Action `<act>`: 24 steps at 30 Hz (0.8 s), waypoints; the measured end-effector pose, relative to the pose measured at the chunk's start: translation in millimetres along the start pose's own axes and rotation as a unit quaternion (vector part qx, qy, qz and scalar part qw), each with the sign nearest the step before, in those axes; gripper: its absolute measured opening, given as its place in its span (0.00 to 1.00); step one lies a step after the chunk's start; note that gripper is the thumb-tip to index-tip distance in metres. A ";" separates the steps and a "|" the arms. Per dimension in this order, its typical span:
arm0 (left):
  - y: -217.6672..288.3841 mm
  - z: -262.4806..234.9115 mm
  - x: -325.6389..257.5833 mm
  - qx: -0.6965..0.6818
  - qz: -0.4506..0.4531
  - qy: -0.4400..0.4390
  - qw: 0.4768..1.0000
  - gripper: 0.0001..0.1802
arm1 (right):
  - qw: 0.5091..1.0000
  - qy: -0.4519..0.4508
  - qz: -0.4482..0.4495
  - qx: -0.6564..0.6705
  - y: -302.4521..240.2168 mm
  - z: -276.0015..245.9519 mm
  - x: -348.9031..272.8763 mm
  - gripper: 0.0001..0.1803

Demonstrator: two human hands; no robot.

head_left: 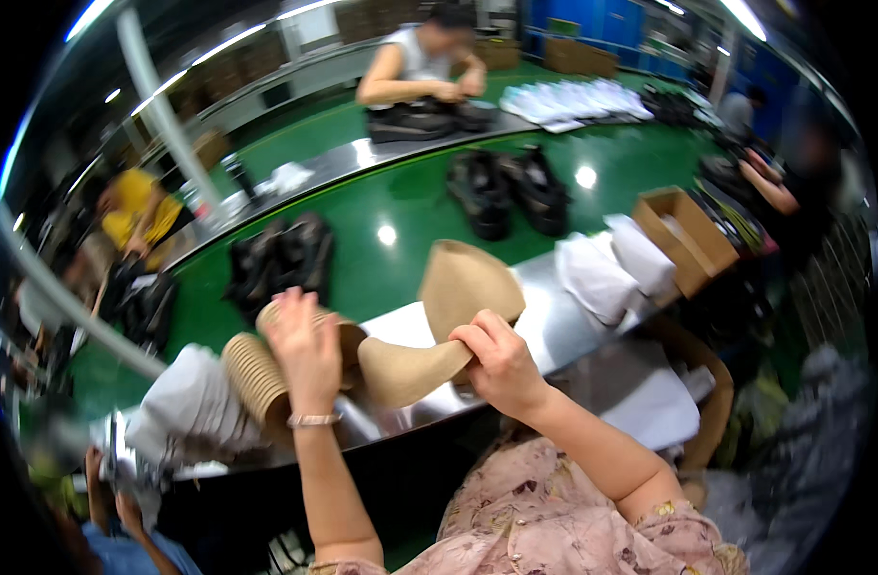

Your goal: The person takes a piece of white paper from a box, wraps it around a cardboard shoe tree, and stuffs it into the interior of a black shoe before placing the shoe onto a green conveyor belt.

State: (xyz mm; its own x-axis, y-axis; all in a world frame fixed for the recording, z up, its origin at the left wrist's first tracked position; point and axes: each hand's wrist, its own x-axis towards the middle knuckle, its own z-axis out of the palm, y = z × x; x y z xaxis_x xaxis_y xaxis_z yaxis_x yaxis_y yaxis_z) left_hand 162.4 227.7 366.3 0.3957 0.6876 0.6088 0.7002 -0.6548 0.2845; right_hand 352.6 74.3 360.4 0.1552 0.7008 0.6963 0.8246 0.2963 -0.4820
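My right hand (501, 366) pinches the edge of a curved brown cardboard shoe insert (410, 372), held over the metal bench. Just beyond it, another brown cardboard piece (467, 283) stands with its broad face showing. My left hand (309, 353) has its fingers stretched out over nested brown cardboard inserts (345, 345), partly hidden behind the hand. Left of that wrist lies a ridged stack of the same inserts (254, 377). A white sheet (400, 324) lies on the bench behind the inserts.
Black shoes (284, 259) and another dark pair (506, 192) sit on the green conveyor (386, 206). White wrapped bundles (602, 273) and an open carton (693, 240) stand to the right; a white wrapped stack (190, 407) is at left. Co-workers sit across and at both sides.
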 end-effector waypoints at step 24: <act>206.0 185.9 -174.8 -0.643 -0.448 -0.448 0.431 0.12 | 0.851 0.102 0.506 -0.097 240.6 -93.7 -290.7 0.20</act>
State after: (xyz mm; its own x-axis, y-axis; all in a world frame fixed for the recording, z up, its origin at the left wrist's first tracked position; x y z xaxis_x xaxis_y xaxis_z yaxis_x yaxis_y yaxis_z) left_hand 348.0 31.0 180.8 0.7827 0.3138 -0.5376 0.1303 0.7619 0.6344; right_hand 556.9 -118.9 91.8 0.9140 0.4008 0.0634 0.2833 -0.5185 -0.8068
